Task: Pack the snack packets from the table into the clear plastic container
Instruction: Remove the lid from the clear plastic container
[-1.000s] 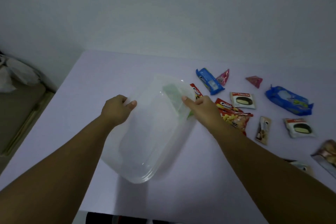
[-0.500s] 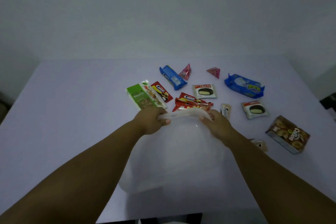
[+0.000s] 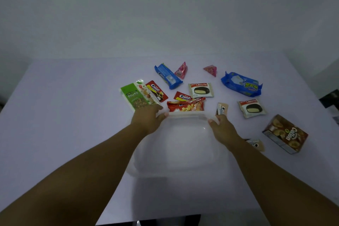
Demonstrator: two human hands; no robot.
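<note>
A clear plastic container [image 3: 183, 145] lies on the white table [image 3: 73, 115] right in front of me. My left hand [image 3: 146, 118] grips its far left corner and my right hand [image 3: 222, 126] grips its far right corner. Snack packets lie scattered just beyond it: a green nuts packet [image 3: 136, 95], two red Creamo packets [image 3: 156, 91], a red cracker bag [image 3: 185, 106], two Choco Pie packets [image 3: 200, 90], two blue biscuit packs [image 3: 241, 83], two pink triangular packets [image 3: 181, 70] and a brown Collon box [image 3: 285, 134].
A small beige packet [image 3: 222, 108] lies beside my right hand and another [image 3: 255, 144] is partly hidden by my right forearm. The table's near edge [image 3: 146, 222] is close below the container. A dark object [image 3: 330, 97] stands off the right edge.
The container moved from the table's left side to the middle in front of me, just short of the packets. My view swung right. Both hands shifted from the container's sides to its far corners.
</note>
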